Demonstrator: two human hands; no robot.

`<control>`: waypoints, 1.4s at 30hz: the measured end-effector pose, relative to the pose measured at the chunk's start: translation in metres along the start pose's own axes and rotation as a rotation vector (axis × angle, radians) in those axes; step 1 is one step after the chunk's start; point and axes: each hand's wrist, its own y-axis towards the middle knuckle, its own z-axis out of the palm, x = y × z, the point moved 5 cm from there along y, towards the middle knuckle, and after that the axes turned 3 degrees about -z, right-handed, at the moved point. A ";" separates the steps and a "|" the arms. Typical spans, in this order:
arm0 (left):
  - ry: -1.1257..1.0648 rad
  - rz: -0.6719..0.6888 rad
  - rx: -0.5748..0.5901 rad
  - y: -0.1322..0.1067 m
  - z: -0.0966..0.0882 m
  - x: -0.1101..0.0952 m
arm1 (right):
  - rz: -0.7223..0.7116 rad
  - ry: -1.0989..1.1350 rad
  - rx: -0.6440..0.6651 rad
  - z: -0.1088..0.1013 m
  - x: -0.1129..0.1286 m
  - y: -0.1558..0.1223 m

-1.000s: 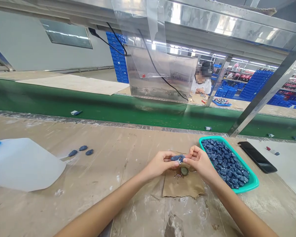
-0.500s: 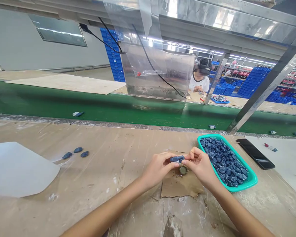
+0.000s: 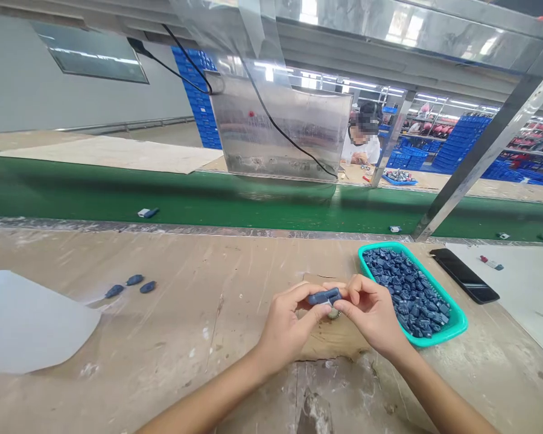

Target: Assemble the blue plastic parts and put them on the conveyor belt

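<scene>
1. Head view: two bare hands meet over the tabletop (image 3: 181, 337), just left of a teal basket, holding one dark blue plastic piece (image 3: 322, 296) with a small pale patch on its underside.
2. Left hand (image 3: 284, 325): fingers curled, thumb closed against them, the piece's left end pinched firmly between. Right hand (image 3: 374, 312): thumb and index finger nearly together on its right end, the other fingers folded; their exact contact is hidden.
3. Below lies a torn brown cardboard scrap (image 3: 339, 345); on it a small round object (image 3: 333, 314) shows only partly between the thumbs. If the fingertips slipped on so small a piece, it could drop onto that object or skid off the cardboard.
4. Teal basket (image 3: 460, 328), heaped with matching dark blue pieces (image 3: 407, 292), stands at the right forearm, its far end toward the tabletop's far edge. A careless swing of that elbow could jolt it and spill the top pieces — or push it into the black phone (image 3: 466, 276) just beyond its right rim.
5. Three loose pieces (image 3: 134, 280) lie well to the left, beside a white sheet (image 3: 31, 325). A sweep of the left arm might scatter them.
6. Along the tabletop's far edge runs a green belt (image 3: 262, 212); a piece flicked that way could land among the parts lying there.
</scene>
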 end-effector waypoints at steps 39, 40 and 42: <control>1.035 -0.313 -0.576 0.176 -0.201 0.107 | 0.059 -0.901 0.088 -0.148 -0.055 0.013; 1.058 -0.322 -0.613 0.169 -0.216 0.106 | 0.057 -0.890 0.061 -0.151 -0.058 0.013; 1.098 -0.339 -0.686 0.155 -0.246 0.104 | 0.044 -0.856 -0.014 -0.157 -0.062 0.014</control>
